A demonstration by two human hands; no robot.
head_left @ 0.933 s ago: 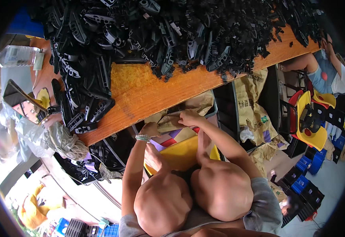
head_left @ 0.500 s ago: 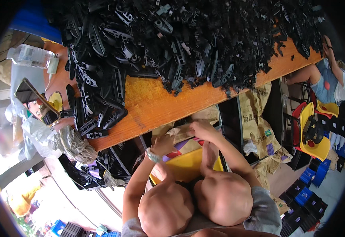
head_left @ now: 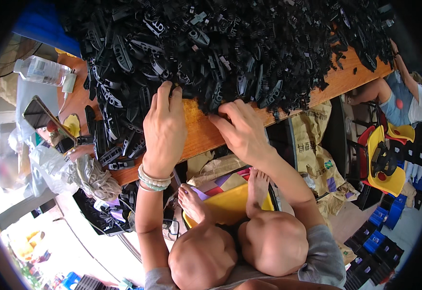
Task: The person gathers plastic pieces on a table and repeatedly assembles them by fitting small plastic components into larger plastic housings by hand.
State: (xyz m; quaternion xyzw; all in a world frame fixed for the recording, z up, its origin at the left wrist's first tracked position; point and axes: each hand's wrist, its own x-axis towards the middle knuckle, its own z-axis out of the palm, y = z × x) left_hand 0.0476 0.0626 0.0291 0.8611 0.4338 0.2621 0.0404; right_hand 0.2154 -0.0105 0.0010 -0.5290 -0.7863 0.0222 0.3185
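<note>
A large heap of black plastic parts (head_left: 196,53) covers most of the orange wooden table (head_left: 201,128). My left hand (head_left: 165,128) reaches over the table's near edge, fingers stretched forward and their tips touching long black pieces at the front of the heap. Beside it on the right, my right hand (head_left: 242,128) has its fingers bent, with thumb and forefinger close together at the heap's near edge. Whatever lies between those fingertips is too dark and small to make out. A pale bracelet (head_left: 155,180) circles my left wrist.
At left stand a propped phone (head_left: 49,123), a clear plastic bottle (head_left: 41,70) and a crumpled grey cloth (head_left: 92,179). Below the table edge are a yellow container (head_left: 228,205) and brown paper sacks (head_left: 312,140). Another person (head_left: 399,99) sits far right, near yellow chairs (head_left: 385,166).
Both hands have risen from below the table edge, between my knees, to the front of the heap. Brown paper and my feet there now show more fully.
</note>
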